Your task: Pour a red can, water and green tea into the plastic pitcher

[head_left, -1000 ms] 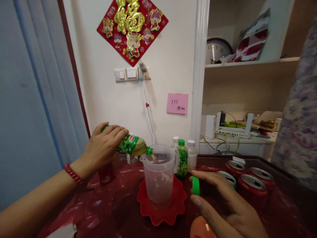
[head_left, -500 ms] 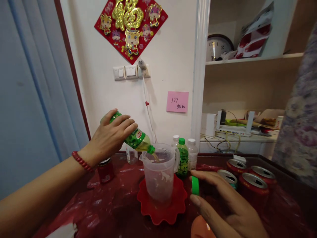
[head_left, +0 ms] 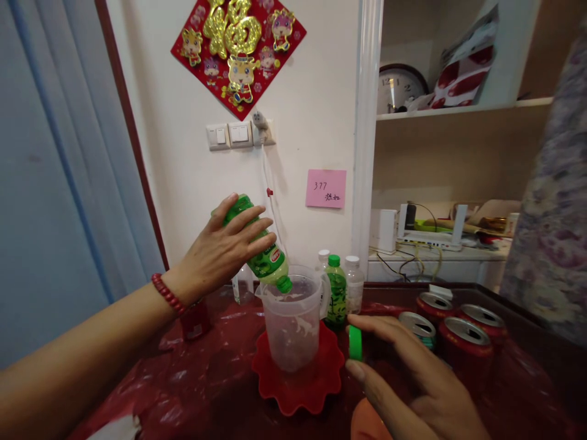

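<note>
Low at the near right, the right hand (head_left: 413, 379) stood thumb below and forefinger above, tips narrowed on a flat, round, green plastic cap (head_left: 355, 343) held on edge; its other fingers were largely hidden. Partly behind the thumb side showed a smooth, rounded orange object (head_left: 367, 421), cut off by the view. The left forearm, a red beaded bracelet (head_left: 168, 294) at its wrist, slanted up from the table's near left. The left hand (head_left: 233, 244), back upward, was wrapped from above around a green-labelled clear plastic bottle (head_left: 268, 260), fingers slightly spread across it; I cannot tell where the thumb lay. The bottle was tilted steeply, base raised to the left, its green neck over the mouth of a translucent, handled plastic jug (head_left: 293, 336). The jug stood upright on a red, wavy-rimmed plate (head_left: 300, 400) in the middle of the dark red, glossy-covered table (head_left: 206, 379). Toward the table's right edge stood a group of metal drink cans (head_left: 465, 345), mostly red. Beyond the jug, near the far edge, an upright green-capped plastic bottle (head_left: 337, 293) stood between two white-capped clear bottles (head_left: 354, 290), and a pink paper note (head_left: 326, 189) clung to the wall above.
</note>
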A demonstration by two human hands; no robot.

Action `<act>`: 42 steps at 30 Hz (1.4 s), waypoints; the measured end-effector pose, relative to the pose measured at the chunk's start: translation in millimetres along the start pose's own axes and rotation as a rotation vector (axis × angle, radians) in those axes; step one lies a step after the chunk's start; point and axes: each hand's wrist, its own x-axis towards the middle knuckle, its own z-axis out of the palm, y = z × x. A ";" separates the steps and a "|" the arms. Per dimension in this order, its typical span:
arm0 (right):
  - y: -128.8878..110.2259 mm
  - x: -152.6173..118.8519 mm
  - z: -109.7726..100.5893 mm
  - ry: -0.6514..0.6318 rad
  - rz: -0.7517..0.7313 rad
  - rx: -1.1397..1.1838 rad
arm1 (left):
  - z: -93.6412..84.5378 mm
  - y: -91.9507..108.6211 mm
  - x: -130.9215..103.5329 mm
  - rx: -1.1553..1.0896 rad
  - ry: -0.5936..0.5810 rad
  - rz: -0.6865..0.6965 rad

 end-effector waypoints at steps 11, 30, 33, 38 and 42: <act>0.3 -2.2 0.3 0.015 0.007 -0.007 | -3.4 6.5 10.0 0.009 0.083 -0.045; 18.5 -9.0 6.9 -0.011 0.246 0.234 | -27.9 49.0 -73.0 -0.688 -0.141 -0.515; 10.5 -6.5 6.0 -0.006 0.159 0.141 | -36.8 67.4 -86.5 -0.737 -0.200 -0.472; 4.3 -4.6 9.4 -0.080 -0.017 0.056 | -36.3 86.6 -108.1 -0.757 -0.285 -0.428; 9.0 -7.5 14.2 -0.190 -0.089 0.070 | -36.1 92.6 -117.7 -0.763 -0.243 -0.409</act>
